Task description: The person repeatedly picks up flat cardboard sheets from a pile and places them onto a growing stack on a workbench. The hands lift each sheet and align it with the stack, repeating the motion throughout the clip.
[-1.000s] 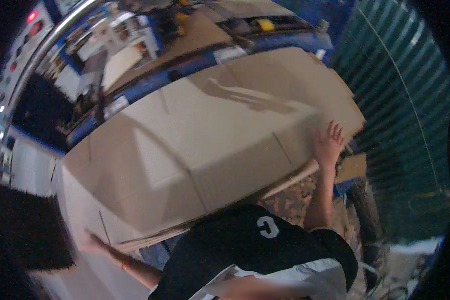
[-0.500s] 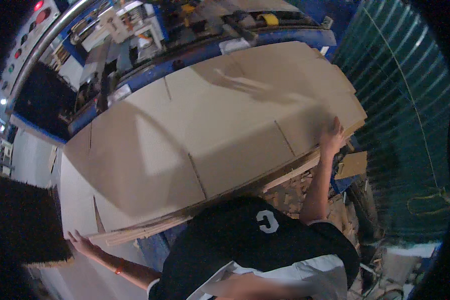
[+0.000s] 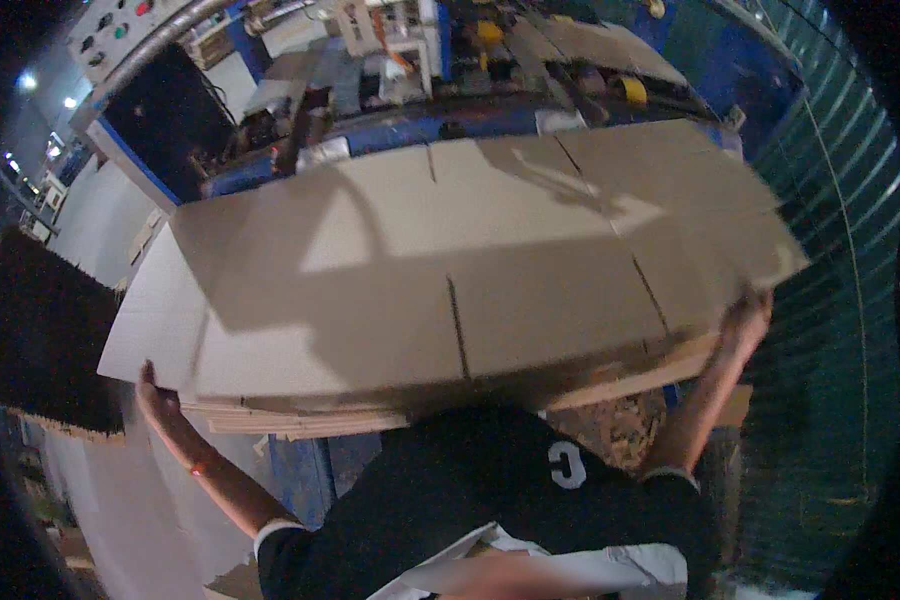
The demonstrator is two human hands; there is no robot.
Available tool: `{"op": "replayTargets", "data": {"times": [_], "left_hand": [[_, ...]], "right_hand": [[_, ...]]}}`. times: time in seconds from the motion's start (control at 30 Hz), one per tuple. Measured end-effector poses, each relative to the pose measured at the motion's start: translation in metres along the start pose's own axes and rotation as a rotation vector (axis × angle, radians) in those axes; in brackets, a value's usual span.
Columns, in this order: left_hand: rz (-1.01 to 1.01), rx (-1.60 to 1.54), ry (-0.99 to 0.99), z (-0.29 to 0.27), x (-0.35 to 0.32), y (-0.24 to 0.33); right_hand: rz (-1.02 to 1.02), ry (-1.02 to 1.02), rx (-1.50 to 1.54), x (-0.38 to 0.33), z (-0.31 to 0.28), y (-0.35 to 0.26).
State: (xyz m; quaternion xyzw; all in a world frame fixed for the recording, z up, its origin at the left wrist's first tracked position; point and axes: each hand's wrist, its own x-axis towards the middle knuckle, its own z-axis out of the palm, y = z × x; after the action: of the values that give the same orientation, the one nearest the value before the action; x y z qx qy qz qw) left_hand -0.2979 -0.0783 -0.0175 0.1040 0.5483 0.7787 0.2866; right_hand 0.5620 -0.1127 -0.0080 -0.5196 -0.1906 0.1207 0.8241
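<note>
A large flat brown cardboard sheet (image 3: 390, 310) with dark slots cut in its long sides stretches across the view in front of my body. My left hand (image 3: 158, 395) grips its near left corner, thumb on the upper face and the other fingers hidden underneath. At the right end, my right hand (image 3: 748, 318) is closed on the near edge, slightly blurred. Both ends of the sheet stand off the stack of cardboard (image 3: 300, 424) below, whose layered edges show along the near side. Shadows fall over the sheet's surface.
Beyond the sheet stands a machine with a blue frame (image 3: 400, 130) and yellow parts. A panel with buttons (image 3: 115, 35) is at the far left. A dark bristly block (image 3: 50, 330) lies left. Green corrugated sheeting (image 3: 820, 330) rises on the right; scraps (image 3: 610, 430) lie below.
The top sheet's ends have risen off the stack, with both hands now gripping it. My right hand was blurred over the stack's right end before. The view has swung left.
</note>
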Motion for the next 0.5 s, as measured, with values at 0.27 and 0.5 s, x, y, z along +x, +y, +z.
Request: {"op": "replayTargets", "data": {"times": [0.27,0.5], "left_hand": [[0.278,0.299,-0.265,0.001,-0.135,-0.038],[0.783,0.946,-1.124,0.074,-0.210,-0.093]], "right_hand": [[-0.342,0.057,-0.425,-0.123,-0.014,-0.073],[-0.810,-1.468,-0.975,-0.183,0.036,-0.017]]}}
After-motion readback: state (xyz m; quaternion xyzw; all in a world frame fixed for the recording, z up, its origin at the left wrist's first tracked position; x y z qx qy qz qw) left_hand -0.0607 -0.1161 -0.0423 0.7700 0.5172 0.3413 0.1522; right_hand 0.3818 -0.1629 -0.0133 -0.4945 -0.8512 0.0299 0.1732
